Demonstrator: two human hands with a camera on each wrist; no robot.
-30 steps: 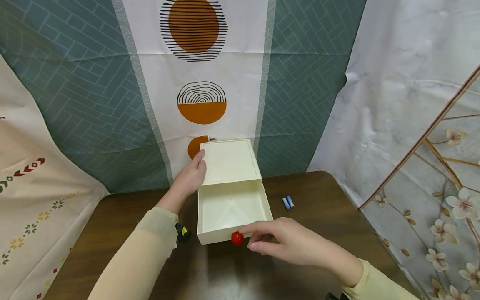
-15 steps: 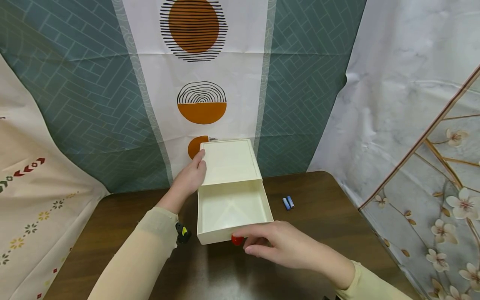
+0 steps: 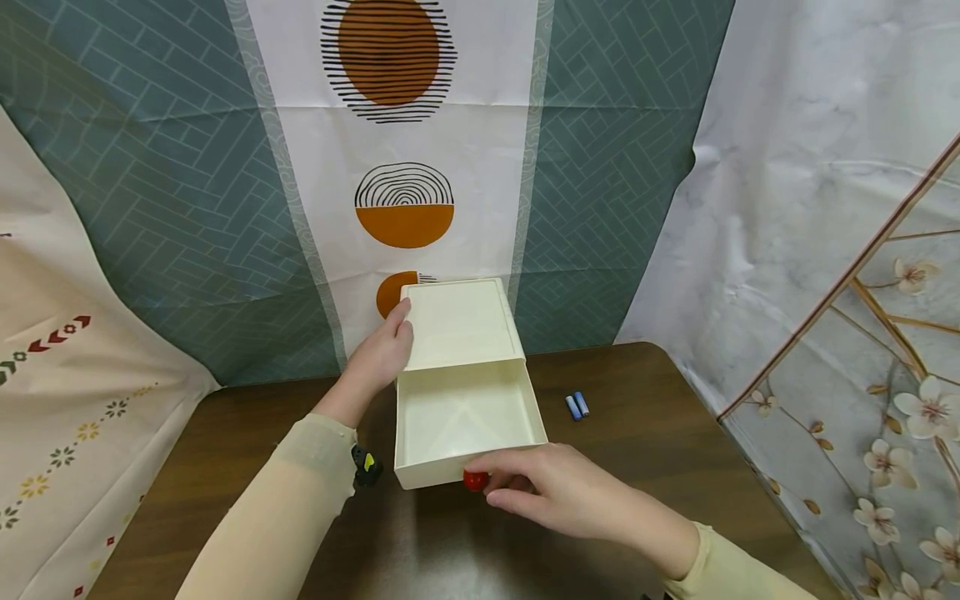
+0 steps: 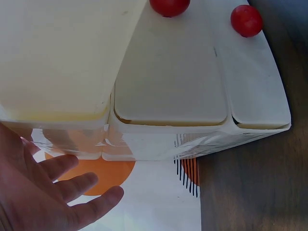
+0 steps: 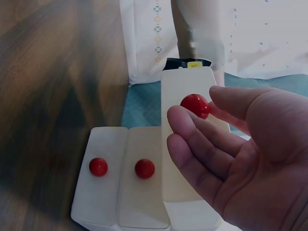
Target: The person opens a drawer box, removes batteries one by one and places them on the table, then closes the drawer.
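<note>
A cream plastic drawer cabinet (image 3: 463, 323) stands at the back of the table, its top drawer (image 3: 429, 473) pulled well out. Nothing lies on the drawer floor that shows. My left hand (image 3: 381, 354) rests against the cabinet's left side, thumb at the top edge; the left wrist view shows its fingers extended. At the drawer front, my right hand (image 3: 562, 492) touches the round red knob (image 5: 193, 105) with the index finger, while the thumb stays slightly apart from it. Two lower drawers, pushed in, carry red knobs (image 5: 145, 168) too.
Two small blue-and-white batteries (image 3: 577, 405) lie on the dark wooden table (image 3: 637, 400), right of the cabinet. Patterned cloths (image 3: 600, 208) hang behind the table and at both sides. A black wrist device (image 3: 365, 465) shows beneath the left sleeve.
My right hand has shifted slightly left, so its index finger now lies over the top of the red knob. The left hand and the drawer stay where they were.
</note>
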